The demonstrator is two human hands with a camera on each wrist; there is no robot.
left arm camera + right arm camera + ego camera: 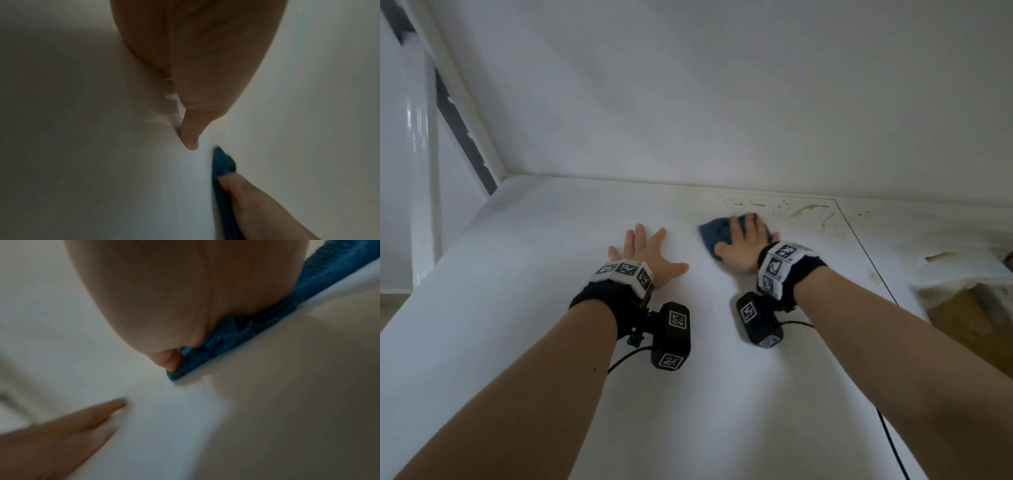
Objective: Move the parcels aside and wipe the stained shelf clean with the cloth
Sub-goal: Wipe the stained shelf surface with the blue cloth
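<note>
My right hand [741,240] lies flat on a blue cloth [714,233] and presses it onto the white shelf [551,308], fingers spread and straight. Brown stains [808,209] mark the shelf just beyond and to the right of the cloth, near the back wall. My left hand [643,250] rests flat on the shelf to the left of the cloth, fingers splayed, holding nothing. In the right wrist view the cloth [236,331] shows under my palm. The left wrist view shows the cloth [223,164] edge-on beside my right thumb. A brown parcel [972,322] sits at the right edge, blurred.
A white back wall [722,102] rises close behind the shelf, and a side wall [465,102] closes off the left. A seam [866,250] runs across the shelf to the right of my right hand. A crumpled white wrapping [955,270] lies over the parcel.
</note>
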